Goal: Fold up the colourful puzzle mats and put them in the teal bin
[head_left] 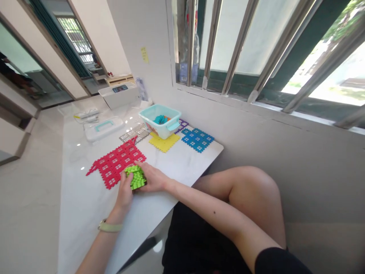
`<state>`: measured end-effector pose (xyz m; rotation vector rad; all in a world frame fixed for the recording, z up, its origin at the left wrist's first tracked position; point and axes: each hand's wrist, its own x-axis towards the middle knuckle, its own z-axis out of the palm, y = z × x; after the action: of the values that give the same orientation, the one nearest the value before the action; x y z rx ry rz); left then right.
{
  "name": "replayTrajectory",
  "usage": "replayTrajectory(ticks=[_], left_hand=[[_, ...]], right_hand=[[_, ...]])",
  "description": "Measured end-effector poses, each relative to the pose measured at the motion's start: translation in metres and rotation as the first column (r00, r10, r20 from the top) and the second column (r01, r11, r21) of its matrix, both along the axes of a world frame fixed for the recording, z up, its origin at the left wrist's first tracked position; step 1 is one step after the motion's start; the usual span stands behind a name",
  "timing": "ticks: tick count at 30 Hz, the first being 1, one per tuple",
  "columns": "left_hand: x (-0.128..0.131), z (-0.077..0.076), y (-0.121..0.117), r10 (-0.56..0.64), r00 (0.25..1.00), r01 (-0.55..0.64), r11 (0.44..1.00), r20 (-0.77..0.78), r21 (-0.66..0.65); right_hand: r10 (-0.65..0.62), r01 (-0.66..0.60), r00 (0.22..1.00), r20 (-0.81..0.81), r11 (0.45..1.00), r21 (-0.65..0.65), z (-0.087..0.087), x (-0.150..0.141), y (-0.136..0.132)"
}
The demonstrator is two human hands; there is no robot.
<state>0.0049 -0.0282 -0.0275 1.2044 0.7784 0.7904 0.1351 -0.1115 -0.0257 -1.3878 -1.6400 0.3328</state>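
A small block of bright green interlocking tiles (136,177) rests on the white table (85,205), gripped from both sides. My left hand (124,192) closes on its left side, thumb on the tiles; a pale green band circles that wrist. My right hand (153,179) wraps its right side, fingers curled over the top. Just behind the block lies a flat red sheet of joined tiles (115,163), touching it.
Flat tile sheets lie further back: yellow (164,142), blue (197,139), grey (134,134), purple (182,124). A teal tub (160,121) holds loose pieces. A white lidded case (103,128) and white box (119,95) stand beyond. The wall and barred window run along the right; my knee (251,190) is beside the table's edge.
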Motion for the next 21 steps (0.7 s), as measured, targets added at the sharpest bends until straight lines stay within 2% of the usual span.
replayTrajectory(ticks=[7, 21], left_hand=[[0.001, 0.009, -0.005, 0.009, 1.0, -0.01, 0.999, -0.012, -0.044], [0.001, 0.013, -0.007, 0.007, 1.0, -0.009, 0.997, -0.02, -0.073]], right_hand=[[0.007, -0.007, 1.0, 0.021, 1.0, 0.01, 0.0, 0.003, 0.001], [0.023, -0.023, 1.0, 0.001, 1.0, -0.014, -0.002, 0.003, 0.001]])
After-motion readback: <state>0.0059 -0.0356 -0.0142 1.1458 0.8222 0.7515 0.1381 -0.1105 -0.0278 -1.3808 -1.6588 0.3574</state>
